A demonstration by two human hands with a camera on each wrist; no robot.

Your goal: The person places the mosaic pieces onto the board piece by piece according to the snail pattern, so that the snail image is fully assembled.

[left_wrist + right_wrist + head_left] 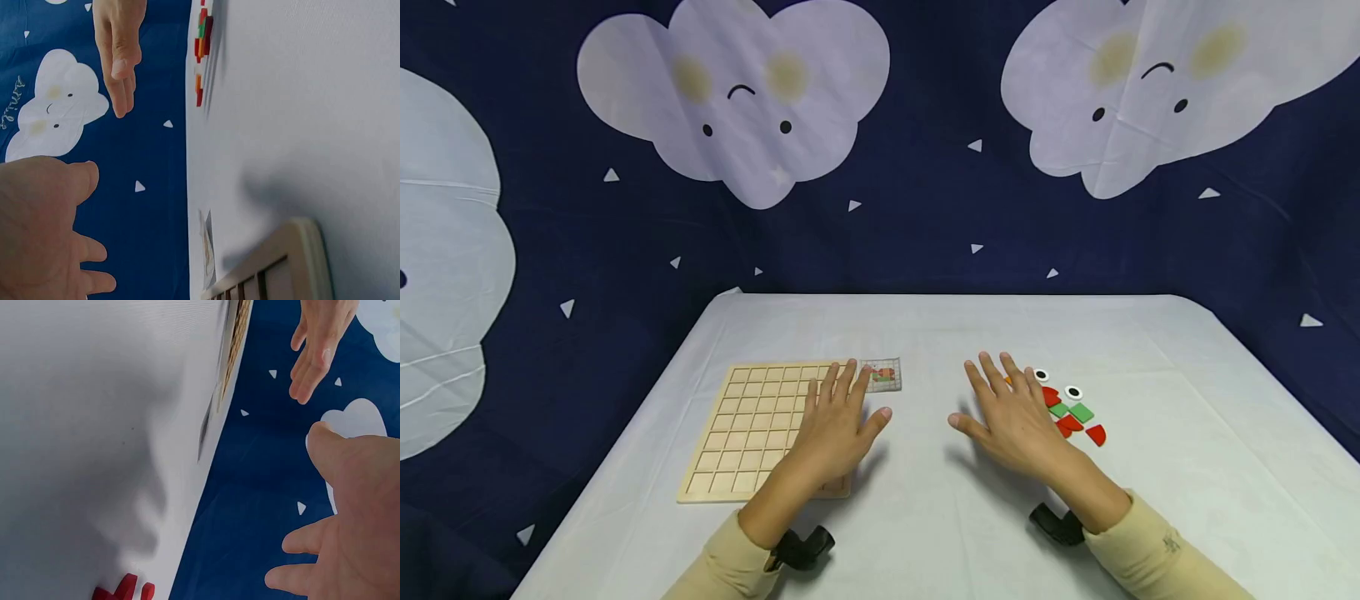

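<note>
My left hand (835,429) hovers palm down, fingers spread, over the right side of a wooden grid board (752,425). Beyond its fingertips lies a small printed card (886,375) showing a red and green figure. Palm down too, my right hand (1018,421) is held above the table with nothing in it. It partly covers a cluster of small pieces: red quarter-round pieces (1096,435), green diamonds (1081,412) and white discs with black centres (1073,392). A bit of orange shows behind its fingers. Both wrist views show the hands raised off the white surface.
A white cloth (925,533) covers the table. Behind it hangs a dark blue curtain (917,233) with white clouds and small triangles. A black wrist camera (805,548) is strapped under the left wrist, another black camera (1056,525) under the right.
</note>
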